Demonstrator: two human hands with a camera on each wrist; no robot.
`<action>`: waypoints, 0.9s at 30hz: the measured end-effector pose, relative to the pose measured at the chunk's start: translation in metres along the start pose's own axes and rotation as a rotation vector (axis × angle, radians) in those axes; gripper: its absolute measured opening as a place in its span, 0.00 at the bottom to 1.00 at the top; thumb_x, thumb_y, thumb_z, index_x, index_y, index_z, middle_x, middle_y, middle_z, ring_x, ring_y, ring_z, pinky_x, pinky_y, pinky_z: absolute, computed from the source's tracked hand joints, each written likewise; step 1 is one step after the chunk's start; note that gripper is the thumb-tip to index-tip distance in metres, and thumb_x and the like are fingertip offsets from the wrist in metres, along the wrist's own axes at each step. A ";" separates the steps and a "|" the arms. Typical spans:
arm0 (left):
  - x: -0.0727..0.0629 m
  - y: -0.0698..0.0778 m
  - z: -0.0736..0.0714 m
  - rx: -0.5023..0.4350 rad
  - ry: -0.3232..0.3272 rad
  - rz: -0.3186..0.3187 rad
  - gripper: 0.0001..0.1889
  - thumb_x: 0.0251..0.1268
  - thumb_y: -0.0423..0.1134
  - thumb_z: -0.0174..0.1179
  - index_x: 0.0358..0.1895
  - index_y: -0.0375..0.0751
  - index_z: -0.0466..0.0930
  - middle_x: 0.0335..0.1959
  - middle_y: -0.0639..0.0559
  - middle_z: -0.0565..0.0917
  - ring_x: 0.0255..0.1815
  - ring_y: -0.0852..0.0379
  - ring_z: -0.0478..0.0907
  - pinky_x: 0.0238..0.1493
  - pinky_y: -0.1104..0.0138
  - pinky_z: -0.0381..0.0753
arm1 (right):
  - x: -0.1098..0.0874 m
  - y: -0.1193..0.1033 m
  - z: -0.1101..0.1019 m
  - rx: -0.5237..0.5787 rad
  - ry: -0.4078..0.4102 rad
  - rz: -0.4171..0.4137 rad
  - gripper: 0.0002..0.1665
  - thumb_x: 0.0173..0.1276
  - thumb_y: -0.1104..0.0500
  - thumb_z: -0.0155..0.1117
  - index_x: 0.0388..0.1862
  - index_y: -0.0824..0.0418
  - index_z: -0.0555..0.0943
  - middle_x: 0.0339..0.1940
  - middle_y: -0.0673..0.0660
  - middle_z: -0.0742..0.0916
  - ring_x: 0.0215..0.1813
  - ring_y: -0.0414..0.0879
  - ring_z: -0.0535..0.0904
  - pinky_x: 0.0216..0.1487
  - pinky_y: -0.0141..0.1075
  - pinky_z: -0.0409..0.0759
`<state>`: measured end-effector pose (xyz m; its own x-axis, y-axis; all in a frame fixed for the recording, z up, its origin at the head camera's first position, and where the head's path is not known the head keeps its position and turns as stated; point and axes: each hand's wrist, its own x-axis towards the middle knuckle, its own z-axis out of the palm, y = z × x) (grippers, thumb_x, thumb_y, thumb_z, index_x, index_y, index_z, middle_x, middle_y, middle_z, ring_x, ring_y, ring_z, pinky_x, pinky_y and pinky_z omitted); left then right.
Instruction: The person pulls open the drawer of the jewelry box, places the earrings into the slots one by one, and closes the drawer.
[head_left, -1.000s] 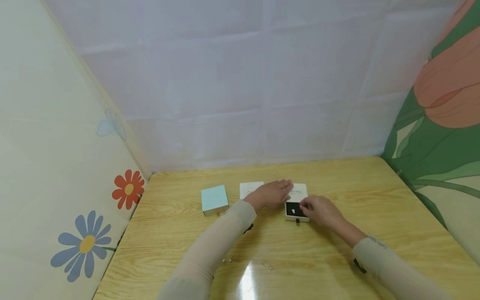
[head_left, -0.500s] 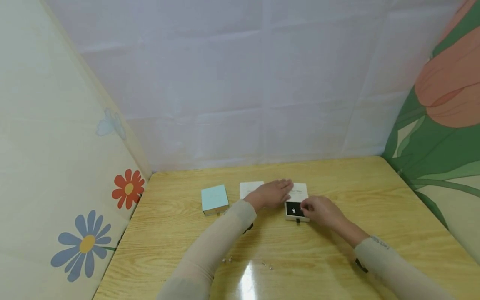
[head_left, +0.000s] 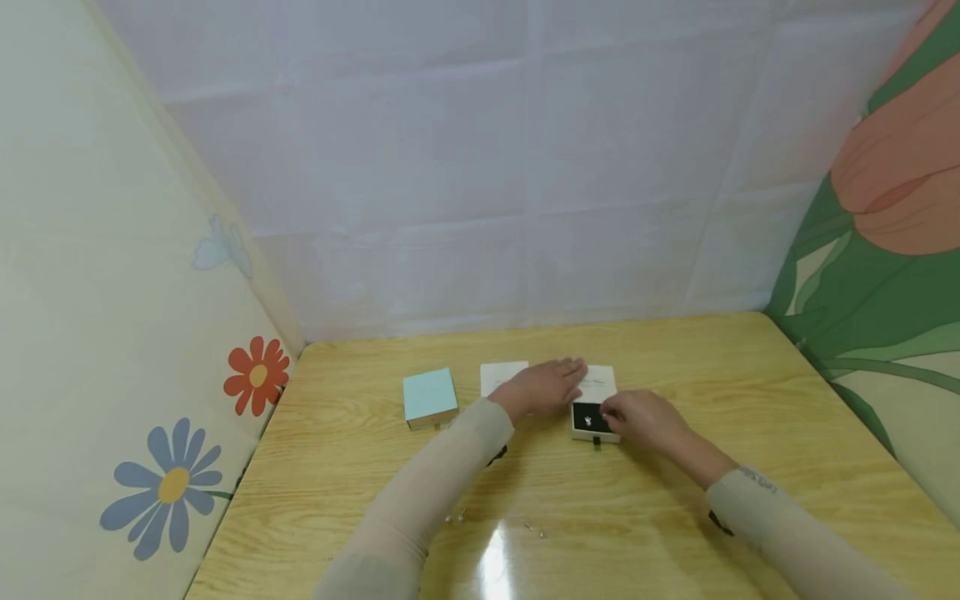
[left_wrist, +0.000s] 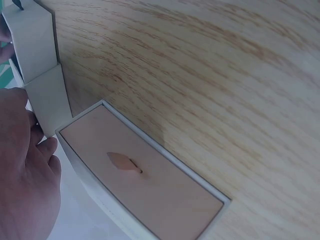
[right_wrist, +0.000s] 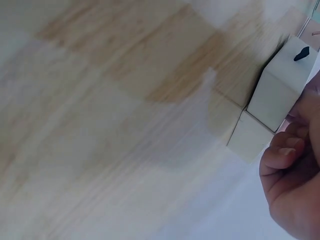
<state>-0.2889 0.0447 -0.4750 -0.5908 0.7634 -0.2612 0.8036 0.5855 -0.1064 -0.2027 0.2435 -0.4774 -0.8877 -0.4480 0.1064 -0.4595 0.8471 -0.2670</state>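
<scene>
A small white jewelry box has its drawer slid out toward me. One silvery earring sits in the drawer's black insert. My left hand holds the box's sleeve at its left; in the left wrist view, fingers bend against the sleeve. At the right edge of the drawer, my right hand pinches a tiny earring, mostly covered by the fingertips. The right wrist view shows curled fingers beside the drawer, whose inside is hidden there.
Partly under my left forearm stands a second white box; its tan front has a pull tab. A teal box is farther left. Small earrings and another pair of earrings lie on the wooden table.
My right fingertips shift very slightly at the drawer's right side, and the bright speck seen between them is now less visible. The left hand and boxes stay put.
</scene>
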 end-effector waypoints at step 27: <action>-0.001 -0.001 -0.001 -0.006 0.012 0.009 0.31 0.86 0.52 0.27 0.83 0.45 0.40 0.84 0.51 0.44 0.84 0.54 0.44 0.82 0.67 0.43 | 0.007 -0.004 0.003 0.081 -0.065 0.062 0.08 0.67 0.63 0.67 0.42 0.65 0.89 0.38 0.59 0.91 0.36 0.48 0.86 0.41 0.44 0.87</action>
<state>-0.2888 0.0438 -0.4736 -0.5843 0.7719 -0.2504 0.8086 0.5801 -0.0983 -0.2068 0.2366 -0.4788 -0.9095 -0.4149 0.0259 -0.3974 0.8492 -0.3477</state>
